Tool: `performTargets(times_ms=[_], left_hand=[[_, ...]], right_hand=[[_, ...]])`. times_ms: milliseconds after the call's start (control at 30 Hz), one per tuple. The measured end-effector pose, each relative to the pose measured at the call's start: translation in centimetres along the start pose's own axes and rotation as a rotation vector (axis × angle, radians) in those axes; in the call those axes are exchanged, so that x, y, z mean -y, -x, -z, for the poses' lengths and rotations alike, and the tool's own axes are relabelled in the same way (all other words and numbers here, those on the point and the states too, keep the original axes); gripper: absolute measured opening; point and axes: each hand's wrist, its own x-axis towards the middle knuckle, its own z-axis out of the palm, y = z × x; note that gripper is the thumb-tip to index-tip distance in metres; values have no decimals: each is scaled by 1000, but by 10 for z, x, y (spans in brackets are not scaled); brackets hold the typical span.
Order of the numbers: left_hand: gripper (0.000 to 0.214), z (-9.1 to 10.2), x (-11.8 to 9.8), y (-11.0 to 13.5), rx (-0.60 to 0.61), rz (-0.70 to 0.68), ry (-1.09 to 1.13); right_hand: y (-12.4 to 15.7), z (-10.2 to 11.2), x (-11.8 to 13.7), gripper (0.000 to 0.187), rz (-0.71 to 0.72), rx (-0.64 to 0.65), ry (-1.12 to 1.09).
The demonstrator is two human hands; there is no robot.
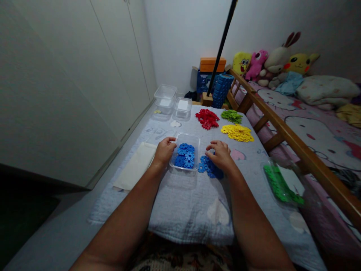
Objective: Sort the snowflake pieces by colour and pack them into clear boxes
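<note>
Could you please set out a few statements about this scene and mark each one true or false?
1. The left hand is at the left side of a clear tub that holds blue pieces. True.
2. The yellow pile lies nearer the person than the red pile. True.
3. The right hand is over the red pile. False: it is at the loose blue pieces beside the tub.
4. A folded cream item lies to the left of the clear tub. True.
5. The light green pile lies nearer the person than the yellow pile. False: it lies farther away.
</note>
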Motion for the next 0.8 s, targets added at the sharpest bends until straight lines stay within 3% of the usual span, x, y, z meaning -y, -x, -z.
performTargets(times_ms=[233, 433, 600, 800], left_hand=[[35, 0, 1, -1, 1, 2, 3], [36, 0, 2, -1, 3, 1, -10], [36, 1, 4, -3, -6, -14, -26], [36, 1, 5, -3, -10, -15, -21]], right_hand=[[6, -3, 3, 18, 72, 182, 220], [6, -3, 7, 14, 67, 210, 153], [4, -4, 7, 12, 19, 152, -13], [-4, -4, 2, 3, 67, -43, -326]])
